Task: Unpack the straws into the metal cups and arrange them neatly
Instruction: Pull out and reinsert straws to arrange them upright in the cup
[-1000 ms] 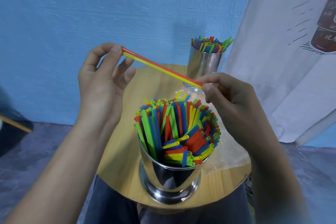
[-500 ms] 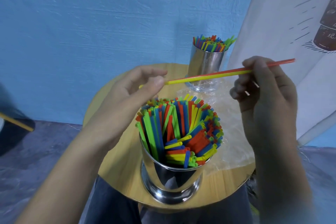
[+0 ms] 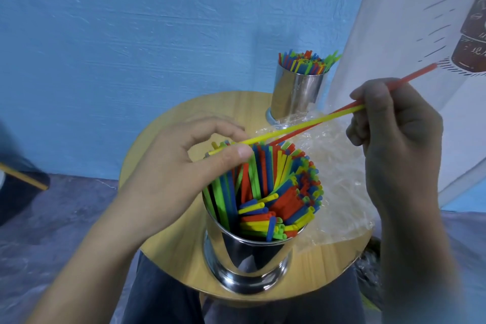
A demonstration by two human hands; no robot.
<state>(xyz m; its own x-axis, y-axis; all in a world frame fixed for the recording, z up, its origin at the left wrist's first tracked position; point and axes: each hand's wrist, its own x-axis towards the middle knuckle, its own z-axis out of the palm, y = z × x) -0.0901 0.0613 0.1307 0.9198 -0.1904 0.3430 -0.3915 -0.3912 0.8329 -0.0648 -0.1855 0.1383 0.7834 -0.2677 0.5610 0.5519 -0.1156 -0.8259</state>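
The yellow straw [image 3: 302, 126] and red straw [image 3: 415, 77] hang over the near cup [image 3: 249, 263] at the desk's [image 3: 168, 252] front edge. They look featherlight, bendy and slick, so I'd pinch close to the ends. Your left grip [image 3: 184, 173] pinches the yellow tip, and your right grip [image 3: 394, 134] is curled round both.

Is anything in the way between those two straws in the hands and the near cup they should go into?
Nothing separate. The yellow straw and red straw are held just above the near cup. Only the packed straws already inside and the left hand at its left edge crowd the opening.
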